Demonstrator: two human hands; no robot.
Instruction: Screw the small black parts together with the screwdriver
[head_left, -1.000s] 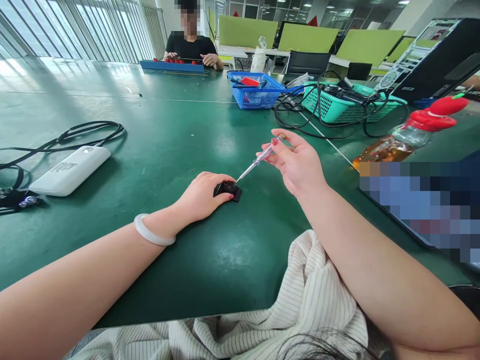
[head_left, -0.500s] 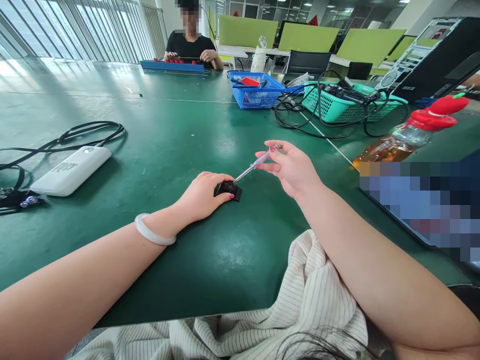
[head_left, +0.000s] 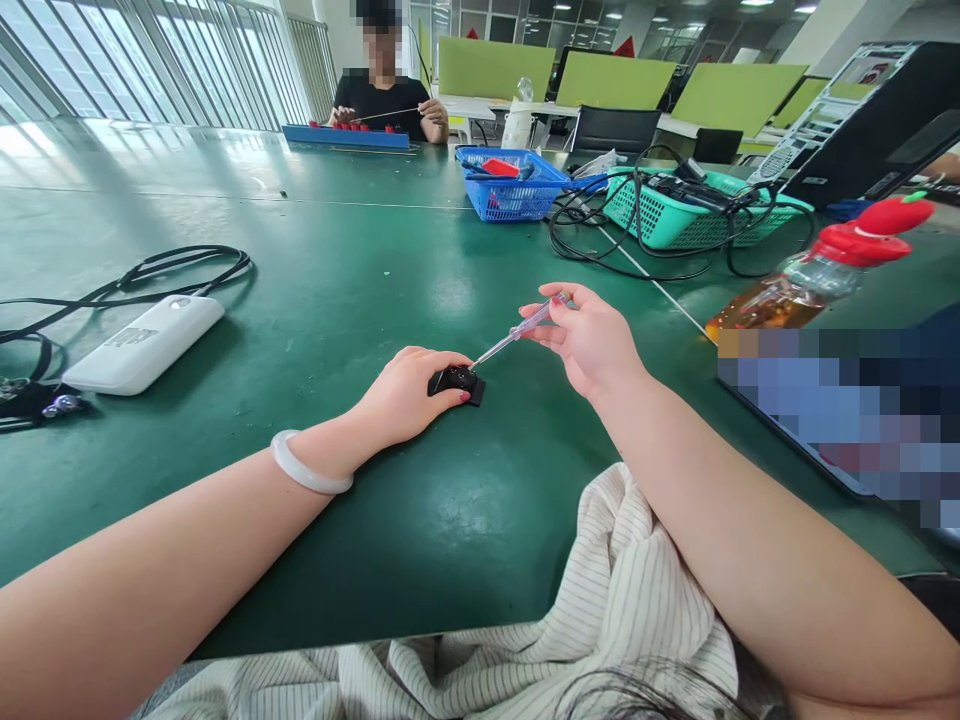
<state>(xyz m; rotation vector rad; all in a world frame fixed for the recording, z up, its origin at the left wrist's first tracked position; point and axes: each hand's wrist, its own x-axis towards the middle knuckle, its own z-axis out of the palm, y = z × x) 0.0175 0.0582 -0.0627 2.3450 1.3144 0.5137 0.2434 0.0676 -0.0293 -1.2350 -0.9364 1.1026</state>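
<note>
My left hand (head_left: 409, 390) is closed round a small black part (head_left: 459, 380), pressing it against the green table (head_left: 315, 560). Thumb and fingers cover much of this part, so I cannot tell its kind. Between the fingertips of my right hand (head_left: 592, 335) is a slim screwdriver (head_left: 517, 330) with a clear handle. It slants down to the left, and its tip meets the top of the black part near my left fingertips. A white bangle circles my left wrist.
On the left lies a white power bank (head_left: 146, 342) with black cables. A blue basket (head_left: 514, 190) and a teal basket (head_left: 675, 222) with tangled cords stand farther back. A red-capped bottle (head_left: 795, 280) is at right. Across the table a person handles a thin stick above a blue rack (head_left: 352, 137).
My right hand has come lower with the screwdriver, then shifted slightly right. My left hand keeps its hold on the black part. The person opposite now raises a thin stick.
</note>
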